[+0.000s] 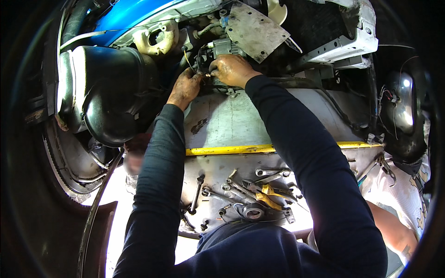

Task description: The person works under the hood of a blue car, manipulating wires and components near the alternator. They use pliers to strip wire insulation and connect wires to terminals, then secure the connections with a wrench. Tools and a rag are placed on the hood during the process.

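Both my hands are close together in the engine bay, in front of a grey metal housing (225, 47). My left hand (185, 86) is closed in a pinch, its fingertips on a thin yellow wire (187, 59) that comes down from above. Curled over the lower edge of the housing, my right hand (232, 70) has its thumb and finger pressed together; what they grip is too small to make out. Between the two sets of fingertips shows a small copper-coloured bit. Dark cables and fittings crowd around the hands.
A flat metal plate (256, 31) with holes lies beyond my right hand. A large black duct (109, 85) is at left. Nearer me, past a yellow bar (227, 150), lie several wrenches (238, 187) and yellow-handled pliers (273, 197). Another person's arm (391, 227) is at lower right.
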The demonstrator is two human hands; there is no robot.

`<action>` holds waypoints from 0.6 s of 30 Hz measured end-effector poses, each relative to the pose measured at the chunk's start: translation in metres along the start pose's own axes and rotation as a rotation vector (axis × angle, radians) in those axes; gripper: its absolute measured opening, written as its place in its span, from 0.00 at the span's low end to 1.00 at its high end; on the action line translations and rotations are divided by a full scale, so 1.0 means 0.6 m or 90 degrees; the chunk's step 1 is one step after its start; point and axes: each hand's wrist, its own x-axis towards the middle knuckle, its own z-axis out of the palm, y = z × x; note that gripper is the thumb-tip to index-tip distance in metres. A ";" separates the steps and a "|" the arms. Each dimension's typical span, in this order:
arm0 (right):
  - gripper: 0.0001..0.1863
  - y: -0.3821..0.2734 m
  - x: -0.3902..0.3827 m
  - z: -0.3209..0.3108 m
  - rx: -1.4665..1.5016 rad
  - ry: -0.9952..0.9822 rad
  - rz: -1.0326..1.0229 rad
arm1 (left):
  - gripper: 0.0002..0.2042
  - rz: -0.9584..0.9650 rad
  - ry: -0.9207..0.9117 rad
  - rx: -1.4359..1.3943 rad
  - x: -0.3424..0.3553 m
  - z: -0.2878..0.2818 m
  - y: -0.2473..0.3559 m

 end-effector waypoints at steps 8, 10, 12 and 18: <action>0.12 -0.004 0.009 -0.028 -0.035 -0.033 -0.003 | 0.22 -0.034 -0.010 -0.005 -0.015 -0.009 0.029; 0.12 -0.007 0.009 -0.031 -0.044 -0.030 0.001 | 0.22 -0.039 -0.014 0.019 -0.018 -0.011 0.036; 0.12 -0.008 0.010 -0.032 -0.065 -0.018 -0.004 | 0.21 -0.041 -0.034 -0.009 -0.020 -0.009 0.038; 0.11 0.004 0.017 -0.029 -0.039 0.017 -0.103 | 0.15 -0.052 -0.040 -0.125 -0.007 0.001 0.016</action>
